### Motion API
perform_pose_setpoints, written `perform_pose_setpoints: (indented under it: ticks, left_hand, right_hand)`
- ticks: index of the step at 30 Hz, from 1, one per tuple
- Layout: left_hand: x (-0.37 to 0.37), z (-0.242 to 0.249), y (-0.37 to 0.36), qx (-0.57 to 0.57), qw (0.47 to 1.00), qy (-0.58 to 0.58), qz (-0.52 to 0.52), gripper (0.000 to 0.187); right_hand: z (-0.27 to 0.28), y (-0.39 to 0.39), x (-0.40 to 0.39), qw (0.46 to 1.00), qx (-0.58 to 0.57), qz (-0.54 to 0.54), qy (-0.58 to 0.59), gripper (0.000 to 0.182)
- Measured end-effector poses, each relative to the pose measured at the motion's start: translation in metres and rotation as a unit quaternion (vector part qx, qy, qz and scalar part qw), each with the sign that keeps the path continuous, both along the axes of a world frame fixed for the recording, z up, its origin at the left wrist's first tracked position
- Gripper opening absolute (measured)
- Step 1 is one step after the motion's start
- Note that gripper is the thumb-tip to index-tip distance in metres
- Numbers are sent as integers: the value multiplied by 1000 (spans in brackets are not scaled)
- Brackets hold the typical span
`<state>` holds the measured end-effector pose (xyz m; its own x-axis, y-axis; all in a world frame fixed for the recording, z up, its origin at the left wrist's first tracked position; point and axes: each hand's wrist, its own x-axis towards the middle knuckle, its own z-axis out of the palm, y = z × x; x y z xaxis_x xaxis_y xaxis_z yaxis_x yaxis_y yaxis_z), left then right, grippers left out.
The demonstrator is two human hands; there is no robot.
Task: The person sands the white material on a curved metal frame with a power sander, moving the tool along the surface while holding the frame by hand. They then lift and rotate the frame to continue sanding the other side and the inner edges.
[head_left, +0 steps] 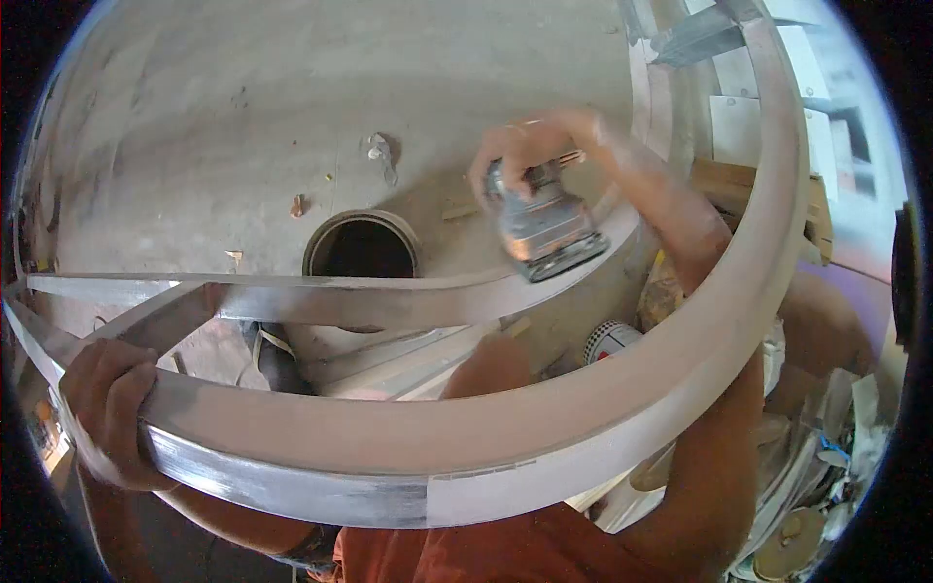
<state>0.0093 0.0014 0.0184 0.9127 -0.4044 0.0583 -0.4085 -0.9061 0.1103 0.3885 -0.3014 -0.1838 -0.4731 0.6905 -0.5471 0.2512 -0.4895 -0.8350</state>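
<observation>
A curved frame of square metal tube (389,437) crosses in front of me, its near rail smeared with pinkish-grey filler and its left front face bare and shiny. My right hand (535,146) is wrapped over the top of a power sander (552,231), blurred by motion. The sander's flat pad lies at the frame's far inner rail (389,303), where that rail bends upward on the right. At the left corner, by a short crossbar (160,316), my left hand (109,413) is closed around the near rail.
Beyond the far rail stands a round open bucket (360,216) on the grey concrete floor. Crumpled plastic (381,151) and small scraps lie behind it. Inside the frame are long pale strips (408,364) and a labelled can (610,340). Clutter (792,539) fills the lower right.
</observation>
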Motion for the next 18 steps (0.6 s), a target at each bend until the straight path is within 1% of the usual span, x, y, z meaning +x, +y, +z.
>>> perform_pose_setpoints:
  ticks: [1, 2, 3, 4, 6, 7, 8, 9, 10, 12, 13, 15, 16, 17, 18]
  left_hand:
    - [2, 0, -2, -1, 1000, -4, 4, 60]
    - [2, 0, -3, -2, 1000, -7, 7, 60]
    - [1, 0, -1, -2, 1000, -9, 11, 60]
    - [0, -2, 0, -6, 1000, -8, 10, 59]
    - [-3, -3, 2, -9, 1000, -3, 9, 59]
    - [-4, -3, 3, -21, 1000, 9, 6, 52]
    - [-3, -2, 2, -30, 999, 21, 4, 46]
    - [-1, 0, 1, -29, 999, 24, 4, 46]
    - [-1, 0, 2, -35, 999, 28, 4, 47]
    - [-3, -1, 3, -40, 999, 31, 4, 49]
    - [-5, -1, 5, -41, 999, 35, 6, 51]
    - [-4, 0, 4, -41, 998, 38, 8, 53]
    - [2, 1, 2, -42, 999, 28, 1, 58]
    - [6, 1, 1, -42, 999, 17, -6, 63]
    - [5, -1, 1, -39, 999, 14, -9, 63]
  right_hand:
    - [2, -6, 7, 1000, -1, 2, -1, 47]
    - [11, -9, 11, 989, -70, 30, -124, 48]
    - [17, -9, 16, 958, -135, 58, -247, 49]
    - [17, -10, 22, 958, -134, 61, -248, 49]
    - [7, -9, 30, 934, -139, 108, -310, 51]
    - [12, -5, 24, 936, -139, 109, -304, 51]
    - [20, -2, 22, 937, -167, 102, -289, 52]
    - [25, 2, 19, 937, -196, 95, -274, 53]
    - [20, 3, 14, 937, -195, 95, -273, 53]
    - [9, 3, 5, 960, -150, 45, -233, 53]
    - [6, 6, -1, 960, -150, 45, -233, 53]
    - [1, 16, -11, 988, -98, 37, -114, 50]
    - [1, 18, -19, 988, -97, 33, -118, 50]
    - [2, 20, -26, 991, -40, 0, -131, 47]
    - [4, 19, -32, 989, 18, -33, -141, 45]
